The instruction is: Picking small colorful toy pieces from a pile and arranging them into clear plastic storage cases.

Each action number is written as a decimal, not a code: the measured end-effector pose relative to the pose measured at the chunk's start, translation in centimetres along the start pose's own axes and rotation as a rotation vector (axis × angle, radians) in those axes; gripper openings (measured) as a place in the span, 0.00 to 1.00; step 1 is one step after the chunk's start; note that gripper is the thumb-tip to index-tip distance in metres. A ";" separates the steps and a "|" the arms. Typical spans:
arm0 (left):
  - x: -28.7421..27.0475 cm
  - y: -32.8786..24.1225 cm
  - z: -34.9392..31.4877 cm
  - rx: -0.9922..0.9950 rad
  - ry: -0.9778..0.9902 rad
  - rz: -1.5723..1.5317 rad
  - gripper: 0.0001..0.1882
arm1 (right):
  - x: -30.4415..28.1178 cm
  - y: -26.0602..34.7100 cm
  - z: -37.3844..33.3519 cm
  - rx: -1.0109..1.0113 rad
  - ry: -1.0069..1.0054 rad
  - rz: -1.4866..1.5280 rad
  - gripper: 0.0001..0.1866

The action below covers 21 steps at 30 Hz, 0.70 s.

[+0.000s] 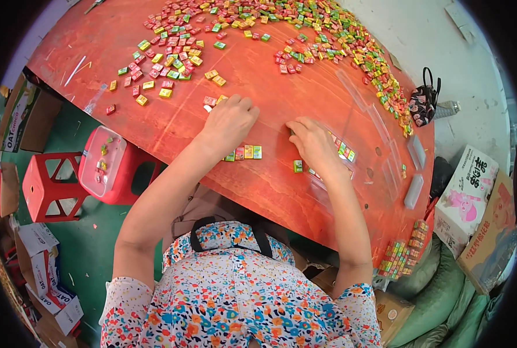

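My left hand (230, 123) is over the middle of the red table, its fingers curled in beside a red small box (210, 100) and a yellow one (221, 99); what is in its fingers is hidden. Below its wrist lies a short row of small boxes (248, 152) in green, yellow and red. My right hand (313, 139) is bent, fingers drawn together over the table, and its grip is hidden. Partly under that hand and forearm is a clear plastic tray (326, 198) holding small boxes (344, 149). A single green box (297, 166) lies left of the tray.
Many loose small boxes (328, 43) spread across the far table (258, 75). Clear plastic trays (389, 168) lie to the right, with stacked filled packs (403, 249) at the near right corner. A pink tub (105, 165) and red stool (47, 185) stand left; cartons (467, 191) stand right.
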State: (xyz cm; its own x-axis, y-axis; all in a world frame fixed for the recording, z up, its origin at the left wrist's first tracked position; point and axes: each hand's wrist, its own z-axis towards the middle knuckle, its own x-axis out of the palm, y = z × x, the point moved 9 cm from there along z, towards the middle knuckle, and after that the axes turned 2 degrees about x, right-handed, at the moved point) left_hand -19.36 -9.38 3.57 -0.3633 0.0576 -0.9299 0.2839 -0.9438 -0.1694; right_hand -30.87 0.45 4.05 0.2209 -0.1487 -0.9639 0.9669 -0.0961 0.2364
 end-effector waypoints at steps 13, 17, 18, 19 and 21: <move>-4.3 3.2 -10.7 -0.373 -0.048 -0.496 0.12 | 0.6 4.6 -1.6 -0.090 -0.005 0.289 0.16; -4.0 2.7 -10.5 -0.364 -0.024 -0.423 0.14 | 1.2 4.9 -1.4 -0.099 0.042 0.298 0.18; -3.7 2.5 -10.4 -0.361 0.003 -0.423 0.15 | 1.2 5.1 -1.4 -0.102 0.043 0.297 0.18; -3.5 2.3 -10.3 -0.358 0.031 -0.423 0.15 | 1.1 5.4 -1.4 -0.104 0.038 0.319 0.18; -3.4 2.1 -10.1 -0.330 0.020 -0.423 0.15 | 1.1 5.7 -1.3 -0.109 0.030 0.337 0.19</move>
State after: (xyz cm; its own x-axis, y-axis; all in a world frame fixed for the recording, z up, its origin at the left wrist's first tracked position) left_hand -8.60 -8.23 3.07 -0.4902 0.4199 -0.7638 0.3813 -0.6848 -0.6211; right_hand -24.98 1.08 4.18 0.5323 -0.1246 -0.8373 0.8464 0.0588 0.5293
